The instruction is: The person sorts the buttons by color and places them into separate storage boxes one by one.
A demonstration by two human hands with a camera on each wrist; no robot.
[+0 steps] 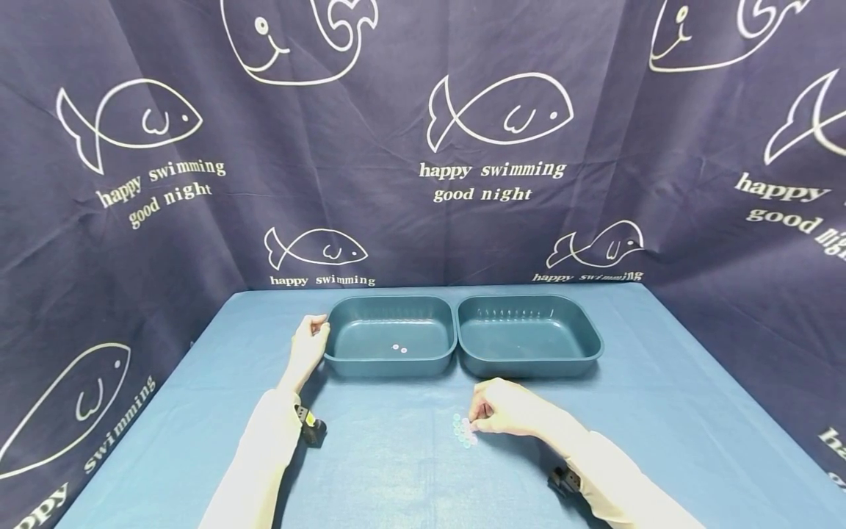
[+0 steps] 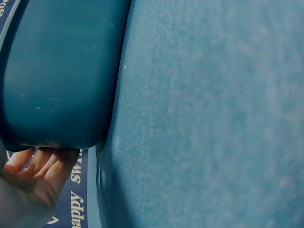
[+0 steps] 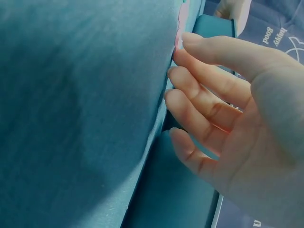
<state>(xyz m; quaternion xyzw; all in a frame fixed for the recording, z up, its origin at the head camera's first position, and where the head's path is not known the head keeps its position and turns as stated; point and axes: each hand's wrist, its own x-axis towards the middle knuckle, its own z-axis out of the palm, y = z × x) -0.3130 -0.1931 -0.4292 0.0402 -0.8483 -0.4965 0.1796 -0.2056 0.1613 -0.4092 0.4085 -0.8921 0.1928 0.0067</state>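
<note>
Two teal plastic bins stand side by side, the left bin (image 1: 390,366) and the right bin (image 1: 529,365). My left hand (image 1: 308,345) touches the left bin's outer end, its fingers (image 2: 57,168) lying against the wall with the tips partly hidden. Two small pale pink button-like pieces (image 1: 399,349) lie in that bin. My right hand (image 1: 512,408) is at a small cluster of pink and aqua button-like pieces (image 1: 463,432) on the cloth. Its thumb and index fingertips pinch at a pink button (image 3: 178,38), seen nearly edge-on; the other fingers are loosely bent.
A blue cloth (image 1: 377,455) covers the table. Dark blue curtains (image 1: 396,220) with white fish prints and lettering hang behind and at both sides. Black wrist cameras are strapped to the left wrist (image 1: 312,428) and the right wrist (image 1: 565,481).
</note>
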